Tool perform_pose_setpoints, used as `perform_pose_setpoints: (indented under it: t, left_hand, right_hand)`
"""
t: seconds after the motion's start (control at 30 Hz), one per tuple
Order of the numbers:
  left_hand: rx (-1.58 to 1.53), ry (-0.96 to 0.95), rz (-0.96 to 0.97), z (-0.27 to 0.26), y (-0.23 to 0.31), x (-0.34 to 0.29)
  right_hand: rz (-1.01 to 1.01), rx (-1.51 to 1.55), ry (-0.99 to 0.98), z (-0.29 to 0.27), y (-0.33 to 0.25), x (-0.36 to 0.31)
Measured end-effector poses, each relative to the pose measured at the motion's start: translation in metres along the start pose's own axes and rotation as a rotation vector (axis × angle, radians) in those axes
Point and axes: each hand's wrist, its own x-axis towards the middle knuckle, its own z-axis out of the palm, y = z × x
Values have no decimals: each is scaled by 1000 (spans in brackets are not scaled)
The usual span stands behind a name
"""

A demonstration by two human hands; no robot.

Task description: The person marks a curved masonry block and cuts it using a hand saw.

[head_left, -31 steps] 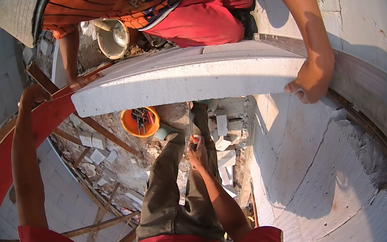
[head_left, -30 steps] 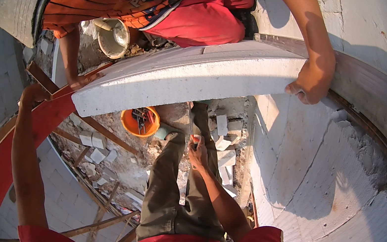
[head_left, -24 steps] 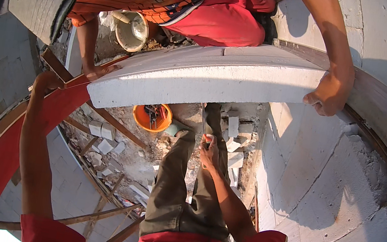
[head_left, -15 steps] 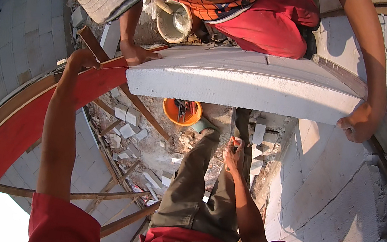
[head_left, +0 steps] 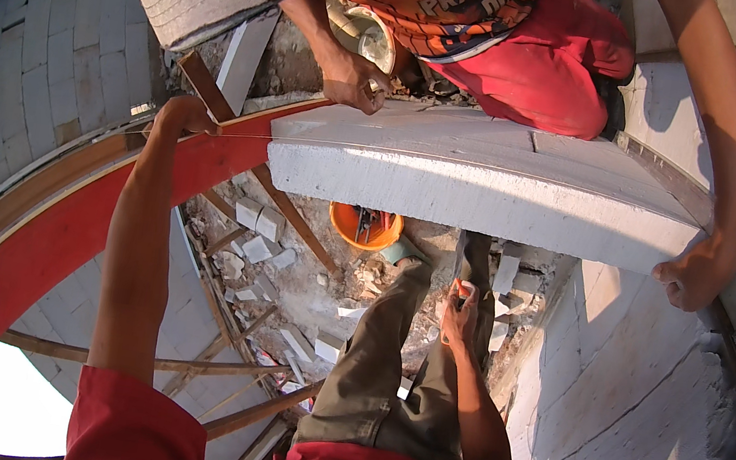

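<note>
Left hand [head_left: 183, 115] is closed, pinching a thin taut string [head_left: 249, 135]; right hand [head_left: 460, 312] curls on the knee. The block [head_left: 489, 186] looks heavy, crumbly — best gripped at the ends.

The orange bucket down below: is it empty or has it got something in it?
Not empty. The orange bucket stands upright on the rubble, mouth up, with dark items showing inside, likely tools. A white block hides its far rim.

The co-worker's head is cut off by the rim; orange bucket [head_left: 365, 227] contents indistinct.
</note>
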Motion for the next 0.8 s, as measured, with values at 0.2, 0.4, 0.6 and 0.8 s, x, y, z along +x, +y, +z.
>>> perform_pose_setpoints:
  t: [0.2,0.4,0.6,0.8]
  left_hand:
    - [77,31,82,30,-47,35]
    - [111,49,117,20,-24,35]
    - [117,78,110,10,-11,1]
    - [56,8,11,15,-19,11]
  right_hand:
    - [-66,-80,22,-4,-84,-18]
    - [-399,-361,57,11,52,-3]
    - [-379,-427,51,12,47,-10]
    - [-157,-188,24,-3,-26,-15]
